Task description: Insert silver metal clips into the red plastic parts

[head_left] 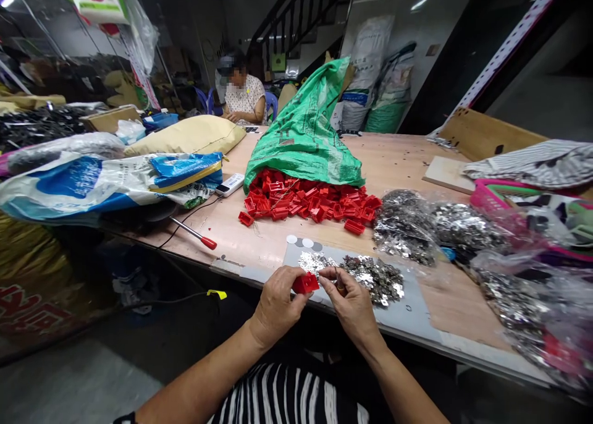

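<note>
The left hand (pixel 278 303) is pinching a red clip (pixel 305 283); the right hand (pixel 354 306), touching it, is pinching something small, unidentifiable.

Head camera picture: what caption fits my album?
Left hand holds a red plastic piece, right hand beside small metal parts.

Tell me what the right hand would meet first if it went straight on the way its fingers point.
The right hand points up and left toward the red plastic piece held in the left hand. It would probably meet that piece almost at once; past it lie small metal parts, though depth is unclear.
</note>
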A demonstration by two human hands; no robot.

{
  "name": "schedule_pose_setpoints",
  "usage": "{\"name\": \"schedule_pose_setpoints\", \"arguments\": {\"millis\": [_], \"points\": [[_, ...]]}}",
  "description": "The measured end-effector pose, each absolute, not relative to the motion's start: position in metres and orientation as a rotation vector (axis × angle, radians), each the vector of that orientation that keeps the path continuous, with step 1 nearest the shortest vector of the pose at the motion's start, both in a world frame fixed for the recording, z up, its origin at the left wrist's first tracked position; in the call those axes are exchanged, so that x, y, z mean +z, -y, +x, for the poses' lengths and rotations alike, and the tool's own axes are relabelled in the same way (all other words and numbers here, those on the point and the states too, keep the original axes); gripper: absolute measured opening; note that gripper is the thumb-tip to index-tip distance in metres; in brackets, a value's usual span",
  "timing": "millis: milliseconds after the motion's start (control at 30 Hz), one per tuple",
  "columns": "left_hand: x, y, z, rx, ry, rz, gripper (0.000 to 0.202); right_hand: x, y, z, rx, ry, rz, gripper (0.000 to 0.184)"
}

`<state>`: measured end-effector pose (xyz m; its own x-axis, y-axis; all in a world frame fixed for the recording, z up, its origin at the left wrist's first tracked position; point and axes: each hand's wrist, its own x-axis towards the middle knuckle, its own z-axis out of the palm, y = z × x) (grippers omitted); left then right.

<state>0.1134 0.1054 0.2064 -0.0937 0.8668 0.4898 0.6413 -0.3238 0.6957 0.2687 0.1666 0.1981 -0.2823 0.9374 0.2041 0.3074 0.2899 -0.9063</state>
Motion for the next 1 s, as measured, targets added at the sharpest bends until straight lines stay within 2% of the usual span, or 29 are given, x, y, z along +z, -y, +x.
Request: {"name": "schedule_pose_setpoints", "arguments": {"millis": [467,700,1000], "points": [[0.209,-0.1,0.123,1.406,-1.612,1.997,0.023,0.196,-0.159,0.269,0.947,1.791,-1.152,0.023],[0.208,-0.099,0.123,1.391,-1.552,2.018,0.023,0.196,-0.161,0.273,1.201,1.698,-1.126,0.027],[0.211,-0.099,0.123,1.341,-1.534,1.718,0.024,0.196,-0.158,0.284,1.475,1.554,-1.126,0.035]]}}
